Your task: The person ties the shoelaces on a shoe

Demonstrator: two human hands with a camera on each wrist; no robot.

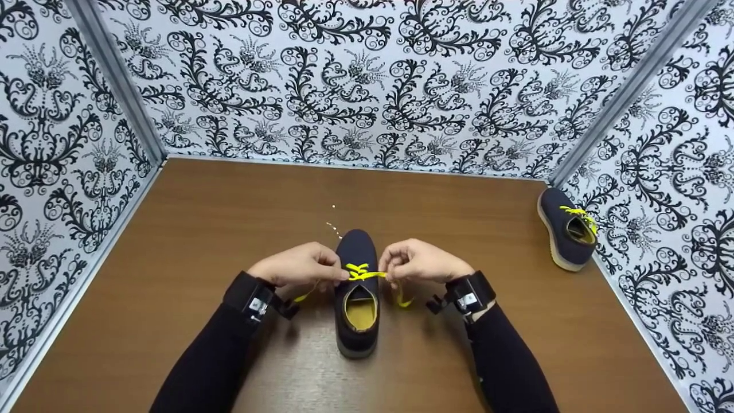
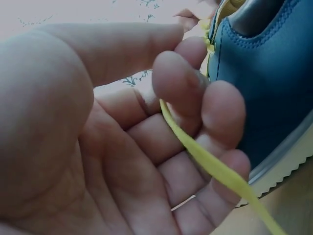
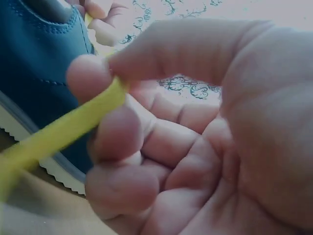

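**Matt cloth, glossy wood look**

The nearer shoe [image 1: 356, 291] looks smooth and matt (cloth or leather, hard to say); its sole [image 2: 289, 161] looks rubbery. The yellow lace [image 3: 73, 120] is matt cloth. The worktop [image 1: 447, 212] looks like wood, glossy under the light. Sleeves [image 1: 209, 350] are matt cloth, frame strips [image 1: 117, 74] smooth metal.

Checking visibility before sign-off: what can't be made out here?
Left wrist: end of the flat yellow lace; the bottom edge cuts it off.
Right wrist: the lace again; blurred, cut off by the left edge.
Head: the lace inside the left hand, which hides it.
Head: whether the farther navy, pale-soled low shoe is tied; too small.
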